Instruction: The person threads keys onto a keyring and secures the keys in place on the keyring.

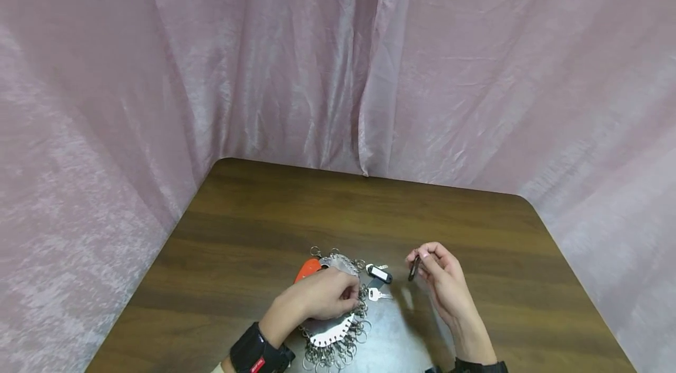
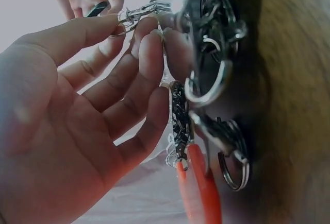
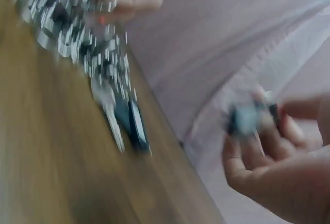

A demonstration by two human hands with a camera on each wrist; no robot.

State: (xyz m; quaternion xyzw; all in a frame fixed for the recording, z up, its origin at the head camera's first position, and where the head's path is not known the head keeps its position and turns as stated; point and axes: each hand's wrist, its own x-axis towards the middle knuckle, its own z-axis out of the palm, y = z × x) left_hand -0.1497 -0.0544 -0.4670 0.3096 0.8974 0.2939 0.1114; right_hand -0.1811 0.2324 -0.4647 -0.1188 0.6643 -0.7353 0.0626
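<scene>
My left hand (image 1: 323, 295) reaches over a round metal plate (image 1: 334, 332) fringed with small clips and rings. In the left wrist view, its thumb and forefinger pinch a metal ring (image 2: 125, 30) joined to a clasp. At the right, my right hand (image 1: 446, 282) is raised above the table, pinching a small dark key tag (image 1: 414, 268); that tag (image 3: 246, 120) is blurred in the right wrist view. Between the hands lie a black key tag (image 1: 379, 273) with a white label and a silver key (image 1: 378, 295), close to the plate's rings.
An orange piece (image 1: 308, 269) shows at the plate's left side, partly behind the left hand. Everything lies on a brown wooden table (image 1: 253, 214). Pink curtains (image 1: 296, 68) hang behind and beside it.
</scene>
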